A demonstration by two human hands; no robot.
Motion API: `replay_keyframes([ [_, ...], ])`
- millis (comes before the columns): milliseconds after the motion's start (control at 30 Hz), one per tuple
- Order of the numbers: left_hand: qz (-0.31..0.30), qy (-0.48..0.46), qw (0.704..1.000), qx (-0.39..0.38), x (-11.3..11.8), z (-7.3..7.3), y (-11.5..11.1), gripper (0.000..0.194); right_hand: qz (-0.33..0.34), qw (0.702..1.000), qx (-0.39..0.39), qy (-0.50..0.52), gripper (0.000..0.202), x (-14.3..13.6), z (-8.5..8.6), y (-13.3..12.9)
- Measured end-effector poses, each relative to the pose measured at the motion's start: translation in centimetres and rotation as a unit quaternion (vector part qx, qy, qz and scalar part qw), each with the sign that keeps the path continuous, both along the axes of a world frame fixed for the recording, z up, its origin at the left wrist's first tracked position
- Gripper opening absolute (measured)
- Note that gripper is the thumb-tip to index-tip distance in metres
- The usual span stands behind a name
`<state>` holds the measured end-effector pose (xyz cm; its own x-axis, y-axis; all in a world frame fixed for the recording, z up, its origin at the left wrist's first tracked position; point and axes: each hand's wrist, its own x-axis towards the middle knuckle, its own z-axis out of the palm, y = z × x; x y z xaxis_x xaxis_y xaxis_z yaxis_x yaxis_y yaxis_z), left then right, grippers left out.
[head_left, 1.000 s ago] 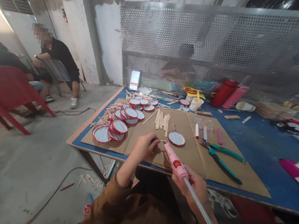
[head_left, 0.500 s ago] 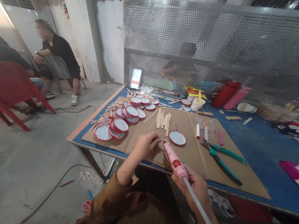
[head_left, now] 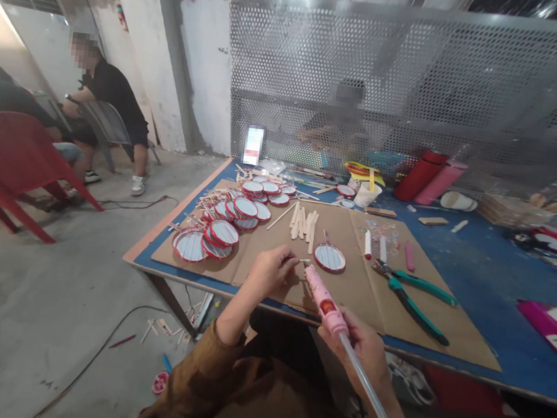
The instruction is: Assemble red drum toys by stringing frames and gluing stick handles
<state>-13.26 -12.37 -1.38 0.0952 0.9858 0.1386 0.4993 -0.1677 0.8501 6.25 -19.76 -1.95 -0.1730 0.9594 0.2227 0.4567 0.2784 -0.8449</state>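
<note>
In my right hand (head_left: 361, 346) is a pink hot glue gun (head_left: 321, 298), with a long clear glue stick (head_left: 373, 394) coming out of its back end. Its nozzle points away from me, up and to the left. My left hand (head_left: 271, 270) pinches a small wooden stick (head_left: 305, 261), whose outer end meets or nearly meets the nozzle. Just beyond lies a round red-rimmed disc (head_left: 330, 257) with a pale striped face and a short stick at its top. Flat wooden craft sticks (head_left: 303, 226) lie behind my left hand on the cardboard sheet (head_left: 265, 241).
Several red-rimmed discs (head_left: 225, 233) are piled at the left. Green-handled pliers (head_left: 416, 302), markers (head_left: 368, 244) and small loose bands lie right. A paper cup (head_left: 368, 194), red bottle (head_left: 419, 176) and phone (head_left: 253, 146) stand behind. A seated person (head_left: 113, 93) is far left.
Both hands keep nearly the same pose, with the glue gun's nozzle still at the stick. The view has shifted very slightly.
</note>
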Motion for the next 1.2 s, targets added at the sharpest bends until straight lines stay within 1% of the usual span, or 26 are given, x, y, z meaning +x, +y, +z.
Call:
replay_keyframes([
  [167, 0.001, -0.001, 1.000, -0.005, 0.04, 0.13, -0.02, 0.019, 0.009, 1.000, 0.011, -0.007, 0.029, 0.34, -0.54, 0.02],
  [367, 0.004, 0.005, 1.000, 0.001, 0.06, 0.17, -0.03, 0.018, 0.011, 1.000, 0.011, -0.020, 0.027, 0.53, -0.73, 0.02],
  [500, 0.002, 0.010, 1.000, -0.003, 0.07, 0.29, -0.06, 0.019, 0.012, 1.000, -0.003, -0.013, 0.027, 0.49, -0.63, -0.03],
  [633, 0.008, 0.012, 1.000, 0.006, 0.08, 0.41, -0.16, 0.018, 0.003, 1.000, 0.003, -0.010, 0.029, 0.33, -0.51, -0.10],
  [967, 0.003, -0.004, 1.000, 0.005, 0.06, 0.07, -0.08, 0.019, -0.012, 1.000, 0.007, -0.014, 0.030, 0.14, -0.12, 0.03],
  [1200, 0.003, -0.006, 1.000, 0.004, 0.07, 0.22, -0.10, 0.019, -0.010, 1.000, -0.003, -0.015, 0.029, 0.12, 0.08, -0.04],
])
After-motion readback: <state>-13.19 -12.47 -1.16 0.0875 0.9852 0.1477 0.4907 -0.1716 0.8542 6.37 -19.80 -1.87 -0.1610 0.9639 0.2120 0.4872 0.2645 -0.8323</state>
